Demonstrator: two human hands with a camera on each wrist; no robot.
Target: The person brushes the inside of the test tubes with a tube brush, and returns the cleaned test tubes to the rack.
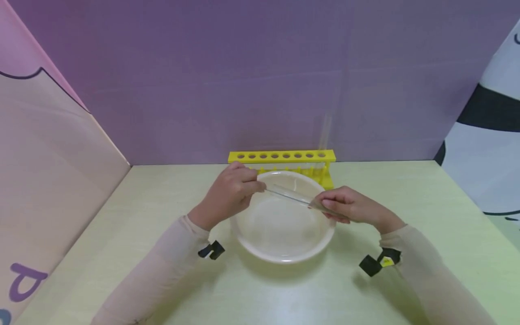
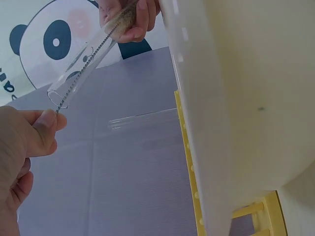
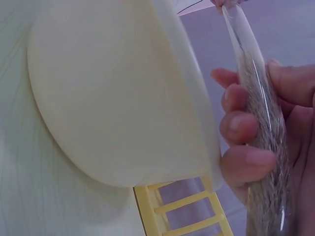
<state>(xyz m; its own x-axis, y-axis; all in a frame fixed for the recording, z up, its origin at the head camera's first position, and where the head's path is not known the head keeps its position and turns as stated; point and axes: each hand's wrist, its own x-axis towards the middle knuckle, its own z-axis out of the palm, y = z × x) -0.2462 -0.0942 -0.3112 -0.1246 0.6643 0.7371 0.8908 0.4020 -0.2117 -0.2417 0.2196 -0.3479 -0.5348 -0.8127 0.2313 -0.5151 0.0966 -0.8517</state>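
Note:
Over a white basin [image 1: 284,259], my right hand [image 1: 349,205] grips a clear glass test tube [image 2: 74,81], its fingers and thumb wrapped around it. Inside the tube sits a test tube brush [image 3: 266,123], its greyish-brown bristles filling the part within that hand. The brush's twisted wire stem comes out of the tube's mouth, and my left hand [image 1: 235,189] pinches the stem's end between thumb and forefinger. The tube slants, with its mouth toward the left hand. The right fingers partly cover the bristles.
Behind the basin stands a yellow test tube rack [image 1: 280,156] with a row of holes. Another clear test tube [image 1: 324,135] stands upright at its right end. A purple backdrop [image 1: 243,90] rises at the table's far edge, with printed panels at both sides.

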